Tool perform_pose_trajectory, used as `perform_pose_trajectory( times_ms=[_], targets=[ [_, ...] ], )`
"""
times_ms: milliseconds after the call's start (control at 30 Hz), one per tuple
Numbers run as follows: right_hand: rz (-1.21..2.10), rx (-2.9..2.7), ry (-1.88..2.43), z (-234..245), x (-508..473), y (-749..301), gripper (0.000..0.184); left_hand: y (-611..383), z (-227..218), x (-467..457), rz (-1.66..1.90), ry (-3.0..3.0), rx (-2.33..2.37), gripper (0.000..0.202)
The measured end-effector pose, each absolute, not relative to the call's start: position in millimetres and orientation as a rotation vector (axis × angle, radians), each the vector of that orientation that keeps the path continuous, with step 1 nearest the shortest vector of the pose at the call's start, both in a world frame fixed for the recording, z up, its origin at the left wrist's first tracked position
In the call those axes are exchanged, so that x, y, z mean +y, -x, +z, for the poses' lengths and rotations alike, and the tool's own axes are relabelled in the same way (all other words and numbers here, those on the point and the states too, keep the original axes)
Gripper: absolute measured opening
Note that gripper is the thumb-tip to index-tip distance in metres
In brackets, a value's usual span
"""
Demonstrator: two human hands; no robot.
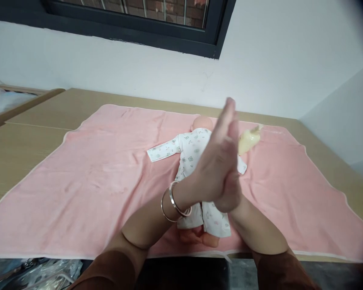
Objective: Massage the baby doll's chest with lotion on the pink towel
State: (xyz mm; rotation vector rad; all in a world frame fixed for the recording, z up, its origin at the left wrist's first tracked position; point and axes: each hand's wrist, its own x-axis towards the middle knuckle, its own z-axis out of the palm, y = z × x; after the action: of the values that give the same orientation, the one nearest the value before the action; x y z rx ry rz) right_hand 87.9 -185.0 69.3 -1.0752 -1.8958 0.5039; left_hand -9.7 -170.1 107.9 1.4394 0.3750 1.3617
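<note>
My left hand, with bangles on its wrist, is pressed palm to palm against my right hand. Fingers on both are stretched out and point up and away from me; they are slightly blurred. Nothing shows between the palms, though their inner faces are hidden. Below and behind them a baby doll lies on a pink blanket, dressed in a white printed outfit with long sleeves and trousers. My hands cover part of its head, its body and one arm. The doll's feet point toward me.
Right of the doll lies a shiny pale-yellow object with a narrow tip; its kind is unclear. The blanket covers much of a wooden table against a white wall. A dark window frame is above. Clear plastic bags sit below the front edge.
</note>
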Motion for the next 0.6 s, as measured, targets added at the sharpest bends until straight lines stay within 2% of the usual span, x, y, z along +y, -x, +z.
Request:
perform_pose_trajectory(
  times_ms=[100,233,300,433,533,600],
  targets=[
    [0.532,-1.963,0.819,66.9,-190.8,-71.7,0.075,17.5,107.5,-139.0,1.580,-1.311,0.410,0.051],
    [0.680,-1.890,0.912,73.0,-187.9,-71.7,0.074,29.5,98.9,-87.0,1.712,-1.037,0.651,0.052],
    [0.689,-1.763,1.014,70.3,-172.4,-78.9,0.075,31.5,86.5,-61.7,1.653,-0.946,0.766,0.055],
    [0.650,-1.617,1.087,45.4,-118.6,-97.0,0.063,20.1,45.1,-25.3,1.562,-0.979,0.907,0.054],
    [0.580,-1.720,1.205,19.0,-79.7,-106.7,0.050,4.5,10.5,-14.6,1.500,-1.147,1.091,0.045],
    [0.517,-1.823,1.322,4.5,-62.3,-111.8,0.052,-4.3,-8.2,-13.8,1.447,-1.248,1.204,0.041]
  ],
)
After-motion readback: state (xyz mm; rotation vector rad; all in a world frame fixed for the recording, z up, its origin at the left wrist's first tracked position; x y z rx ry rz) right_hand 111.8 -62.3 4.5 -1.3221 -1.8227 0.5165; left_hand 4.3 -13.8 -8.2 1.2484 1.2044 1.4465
